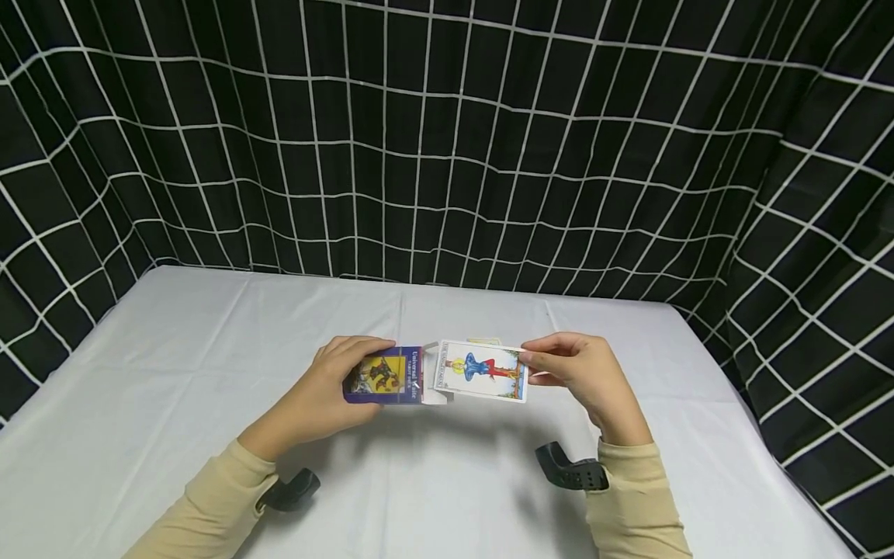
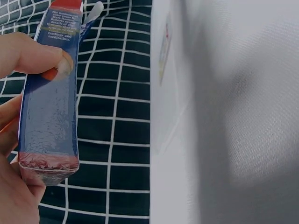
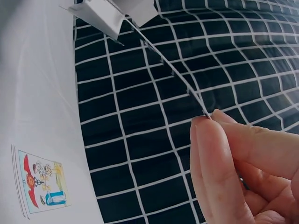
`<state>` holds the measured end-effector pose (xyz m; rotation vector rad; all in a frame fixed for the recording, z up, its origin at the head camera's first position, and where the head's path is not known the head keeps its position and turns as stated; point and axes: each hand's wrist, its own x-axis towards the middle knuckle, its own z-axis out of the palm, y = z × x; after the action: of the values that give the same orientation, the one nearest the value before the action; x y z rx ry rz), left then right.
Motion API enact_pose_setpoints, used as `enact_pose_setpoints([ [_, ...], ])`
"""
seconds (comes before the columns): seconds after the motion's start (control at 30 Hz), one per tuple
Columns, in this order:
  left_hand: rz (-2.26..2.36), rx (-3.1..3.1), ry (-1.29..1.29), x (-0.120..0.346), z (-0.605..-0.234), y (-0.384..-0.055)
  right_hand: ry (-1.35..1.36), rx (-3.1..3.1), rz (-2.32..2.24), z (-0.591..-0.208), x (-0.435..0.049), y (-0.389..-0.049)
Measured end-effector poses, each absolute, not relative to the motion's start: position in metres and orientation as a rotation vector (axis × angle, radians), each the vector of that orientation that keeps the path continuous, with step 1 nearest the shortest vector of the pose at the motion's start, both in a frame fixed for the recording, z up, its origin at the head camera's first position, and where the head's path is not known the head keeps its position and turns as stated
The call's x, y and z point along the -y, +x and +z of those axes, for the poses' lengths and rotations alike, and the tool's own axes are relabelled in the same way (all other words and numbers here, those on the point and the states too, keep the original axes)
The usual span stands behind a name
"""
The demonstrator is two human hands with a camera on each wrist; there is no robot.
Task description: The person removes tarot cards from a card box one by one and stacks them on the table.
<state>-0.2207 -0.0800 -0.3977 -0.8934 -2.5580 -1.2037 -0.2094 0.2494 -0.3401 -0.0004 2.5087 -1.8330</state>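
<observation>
The tarot card (image 1: 482, 371), bearing a figure in blue and red, is at the centre of the head view, right of the purple tarot box (image 1: 384, 376). The right hand (image 1: 583, 373) pinches the card's right end between thumb and fingers; the right wrist view shows the card almost edge-on, slanting toward upper left. The left hand (image 1: 331, 384) grips the box, its thumb and fingers on opposite sides. White flaps (image 1: 434, 397) stick out from the box's right end, and the card's left end overlaps them in the head view. More cards (image 3: 42, 182) lie face up on the white cloth (image 1: 209, 373), lower left in the right wrist view. A black curtain with a white grid (image 1: 447, 140) fills the upper part of the head view.
</observation>
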Motion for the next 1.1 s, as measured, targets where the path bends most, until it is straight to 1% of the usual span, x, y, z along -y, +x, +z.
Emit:
enact_pose_setpoints([
  [0.37,-1.214,2.569,-0.884,0.080,-0.398,-0.220,0.045,-2.447,-1.859,-0.343,-0.255,-0.212],
  [0.8,-1.206,2.565,-0.896,0.079,-0.399,-0.220,0.188,-2.385,-1.869,-0.357,-0.259,-0.221],
  [1.1,-1.202,2.579,-0.890,0.079,-0.399,-0.220,0.256,-2.234,-2.003,-0.367,-0.263,-0.228],
])
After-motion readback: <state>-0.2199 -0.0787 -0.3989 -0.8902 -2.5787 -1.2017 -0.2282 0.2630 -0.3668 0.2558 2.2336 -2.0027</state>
